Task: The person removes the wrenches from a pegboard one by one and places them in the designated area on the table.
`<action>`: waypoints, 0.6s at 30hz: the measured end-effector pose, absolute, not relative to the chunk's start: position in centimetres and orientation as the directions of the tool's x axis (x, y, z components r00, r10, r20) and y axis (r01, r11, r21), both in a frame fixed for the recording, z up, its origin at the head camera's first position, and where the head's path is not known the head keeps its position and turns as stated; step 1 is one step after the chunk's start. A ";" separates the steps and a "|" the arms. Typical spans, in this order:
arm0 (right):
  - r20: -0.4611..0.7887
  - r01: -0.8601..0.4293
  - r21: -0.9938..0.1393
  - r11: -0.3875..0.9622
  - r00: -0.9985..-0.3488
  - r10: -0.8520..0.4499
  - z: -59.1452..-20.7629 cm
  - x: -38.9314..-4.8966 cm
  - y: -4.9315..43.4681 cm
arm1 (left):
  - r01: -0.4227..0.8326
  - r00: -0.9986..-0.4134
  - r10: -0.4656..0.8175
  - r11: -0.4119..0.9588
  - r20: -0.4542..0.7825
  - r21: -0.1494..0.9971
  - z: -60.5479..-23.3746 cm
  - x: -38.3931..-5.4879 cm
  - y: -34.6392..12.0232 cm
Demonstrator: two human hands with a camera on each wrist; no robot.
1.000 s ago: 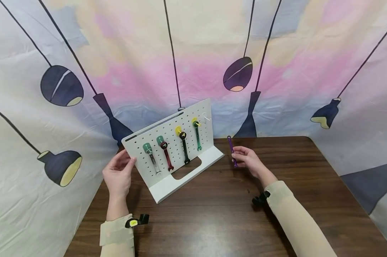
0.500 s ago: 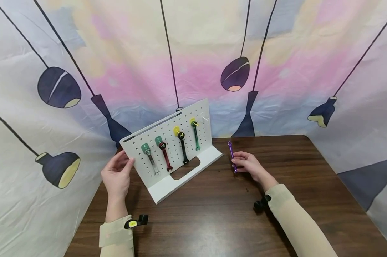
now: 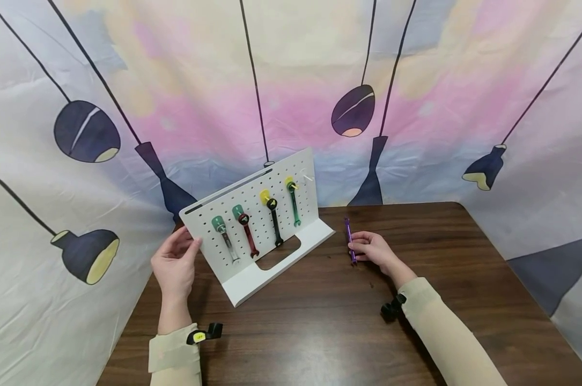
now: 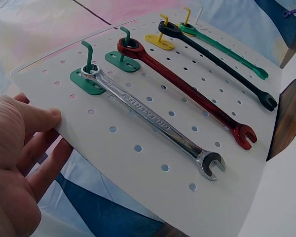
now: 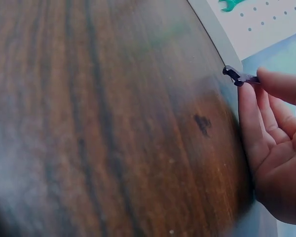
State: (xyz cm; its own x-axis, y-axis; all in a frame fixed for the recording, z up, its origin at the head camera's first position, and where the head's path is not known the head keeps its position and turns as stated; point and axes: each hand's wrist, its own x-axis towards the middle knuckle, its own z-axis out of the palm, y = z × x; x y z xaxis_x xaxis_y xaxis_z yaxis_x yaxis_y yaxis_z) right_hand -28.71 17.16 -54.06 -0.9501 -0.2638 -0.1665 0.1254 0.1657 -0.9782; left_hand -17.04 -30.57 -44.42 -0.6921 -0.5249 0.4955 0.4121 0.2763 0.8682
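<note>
At the left edge of a white pegboard stand (image 3: 208, 244), my left hand (image 3: 174, 265) pinches the panel between thumb and fingers. On its hooks hang a silver wrench (image 4: 143, 111), a red wrench (image 4: 187, 89), a black wrench (image 4: 219, 64) and a green wrench (image 4: 224, 47). The clear hook (image 3: 308, 177) at the far right end bears nothing. To the right of the stand, my right hand (image 3: 375, 251) holds a purple wrench (image 3: 348, 231) between thumb and fingertips, close over the table. In the right wrist view its open-ended jaw shows past the fingertips.
The dark wooden table (image 3: 291, 332) carries the stand near its back edge. Behind hangs a cloth backdrop (image 3: 300, 96) printed with lamps. A camera strap sits on each wrist.
My right hand has come slightly down and nearer with the purple wrench, whose far end has dipped. My left hand and the stand have barely moved.
</note>
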 end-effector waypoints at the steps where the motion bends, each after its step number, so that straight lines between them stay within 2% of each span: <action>1: -0.169 0.129 -0.977 0.167 -0.951 -0.260 -54.1 -28.7 17.1 | 0.411 -0.692 -0.525 0.278 0.495 0.869 -44.4 -17.0 -30.6; 18: -0.153 0.105 -0.969 0.222 -0.965 -0.212 -54.3 -28.6 16.6 | 0.408 -0.685 -0.527 0.295 0.503 0.864 -44.7 -17.1 -30.6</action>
